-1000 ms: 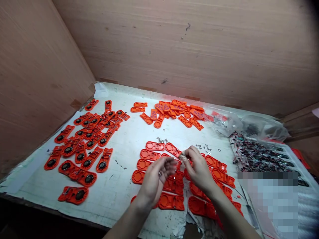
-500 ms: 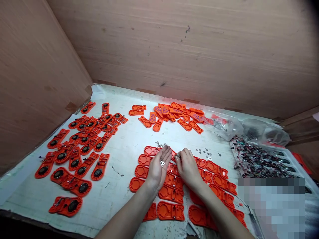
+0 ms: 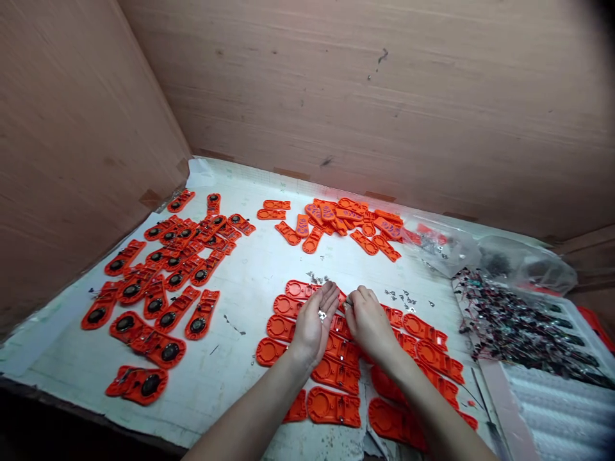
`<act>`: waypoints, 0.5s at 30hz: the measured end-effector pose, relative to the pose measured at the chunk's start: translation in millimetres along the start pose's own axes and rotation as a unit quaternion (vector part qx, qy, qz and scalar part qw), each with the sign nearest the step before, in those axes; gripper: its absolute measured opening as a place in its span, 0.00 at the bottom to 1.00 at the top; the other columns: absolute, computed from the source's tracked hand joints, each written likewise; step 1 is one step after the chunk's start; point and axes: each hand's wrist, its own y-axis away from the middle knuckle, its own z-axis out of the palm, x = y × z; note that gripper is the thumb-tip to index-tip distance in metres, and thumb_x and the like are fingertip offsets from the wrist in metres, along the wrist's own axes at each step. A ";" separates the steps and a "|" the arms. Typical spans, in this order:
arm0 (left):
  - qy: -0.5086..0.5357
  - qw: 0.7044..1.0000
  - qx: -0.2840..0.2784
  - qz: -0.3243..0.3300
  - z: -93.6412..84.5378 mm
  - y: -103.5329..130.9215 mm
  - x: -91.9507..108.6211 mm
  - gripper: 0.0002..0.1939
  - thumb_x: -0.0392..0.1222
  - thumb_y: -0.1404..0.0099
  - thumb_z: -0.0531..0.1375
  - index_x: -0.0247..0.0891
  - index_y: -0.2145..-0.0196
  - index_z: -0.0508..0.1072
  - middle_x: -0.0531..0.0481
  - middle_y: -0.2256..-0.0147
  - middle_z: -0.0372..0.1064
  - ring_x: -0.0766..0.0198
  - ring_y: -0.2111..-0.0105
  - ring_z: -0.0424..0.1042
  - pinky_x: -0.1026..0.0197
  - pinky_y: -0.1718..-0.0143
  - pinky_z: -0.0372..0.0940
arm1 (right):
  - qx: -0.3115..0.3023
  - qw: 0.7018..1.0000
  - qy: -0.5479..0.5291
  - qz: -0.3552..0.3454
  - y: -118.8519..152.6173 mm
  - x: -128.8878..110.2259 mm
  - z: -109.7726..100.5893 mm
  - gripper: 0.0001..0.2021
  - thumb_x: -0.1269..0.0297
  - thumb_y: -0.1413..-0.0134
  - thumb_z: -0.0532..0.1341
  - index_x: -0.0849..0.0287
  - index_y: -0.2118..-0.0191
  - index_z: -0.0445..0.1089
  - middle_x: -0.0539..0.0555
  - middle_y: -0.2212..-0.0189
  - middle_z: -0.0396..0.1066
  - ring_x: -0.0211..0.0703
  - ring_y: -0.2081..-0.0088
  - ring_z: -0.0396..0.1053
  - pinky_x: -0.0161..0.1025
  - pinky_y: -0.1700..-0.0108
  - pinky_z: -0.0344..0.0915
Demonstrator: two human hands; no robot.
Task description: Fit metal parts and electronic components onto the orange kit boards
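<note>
Orange shells with speakers (image 3: 158, 288) far left on worktop (image 3: 250, 282). Left hand (image 3: 314, 323) open, palm up, cupping small metal clips (image 3: 321, 314). Right hand (image 3: 369, 320) pinching one clip over empty orange shells (image 3: 336, 358). Parts tray (image 3: 519, 320) right.

A small assembly workshop, by the look of it: a bench boxed in by bare plywood walls (image 3: 365, 96), its white work surface (image 3: 250, 282) covered with dozens of identical orange plastic shells (image 3: 331, 406), a batch already fitted with black round speakers (image 3: 158, 301), loose little metal contacts (image 3: 403, 298), clear bags of parts (image 3: 446, 246) and a tray of wired components (image 3: 509, 320)
</note>
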 end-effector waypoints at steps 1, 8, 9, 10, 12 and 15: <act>0.001 1.000 -0.002 0.001 -0.2 0.0 -0.1 0.14 0.36 0.32 0.51 0.29 0.56 0.73 0.36 0.47 0.66 0.57 0.47 0.66 0.57 0.42 0.59 | 0.010 1.000 0.019 -0.005 1.4 -2.6 2.4 0.07 0.76 0.45 0.50 0.59 0.69 0.60 0.58 0.68 0.62 0.48 0.64 0.58 0.43 0.62 0.60; 0.015 1.000 -0.007 0.001 -1.1 -0.1 -0.2 0.14 0.36 0.32 0.50 0.28 0.56 0.73 0.36 0.47 0.65 0.57 0.46 0.66 0.57 0.42 0.59 | 0.073 0.997 0.028 0.005 16.0 -11.5 16.0 0.10 0.76 0.41 0.48 0.60 0.69 0.63 0.58 0.69 0.62 0.48 0.64 0.57 0.44 0.61 0.60; 0.016 1.000 -0.009 0.001 -1.7 -0.3 -0.6 0.14 0.36 0.32 0.50 0.29 0.56 0.73 0.36 0.47 0.65 0.57 0.46 0.65 0.57 0.42 0.59 | 0.077 0.997 0.002 -0.001 18.3 -9.8 15.3 0.10 0.76 0.40 0.48 0.60 0.68 0.63 0.57 0.69 0.62 0.47 0.64 0.58 0.43 0.61 0.60; 0.016 1.000 -0.009 0.001 -2.5 -0.4 -1.0 0.14 0.36 0.32 0.51 0.29 0.56 0.73 0.36 0.47 0.65 0.57 0.46 0.65 0.57 0.42 0.58 | 0.080 0.996 -0.030 -0.009 20.2 -7.6 14.0 0.09 0.75 0.39 0.48 0.60 0.66 0.64 0.56 0.68 0.62 0.46 0.64 0.58 0.43 0.61 0.60; 0.015 1.000 -0.009 0.003 -3.9 -0.6 -1.8 0.14 0.36 0.32 0.51 0.30 0.55 0.73 0.36 0.46 0.65 0.57 0.46 0.65 0.57 0.42 0.58 | 0.088 0.992 -0.087 -0.021 22.3 -3.3 10.6 0.07 0.72 0.39 0.49 0.60 0.63 0.64 0.55 0.67 0.63 0.45 0.63 0.59 0.42 0.61 0.61; 0.013 1.000 -0.014 0.006 -4.8 -0.4 -2.4 0.14 0.36 0.32 0.51 0.30 0.55 0.73 0.37 0.46 0.65 0.58 0.45 0.65 0.57 0.41 0.58 | 0.089 0.992 -0.082 -0.039 20.5 -1.0 6.5 0.08 0.71 0.38 0.50 0.59 0.65 0.65 0.55 0.68 0.64 0.44 0.64 0.59 0.41 0.62 0.61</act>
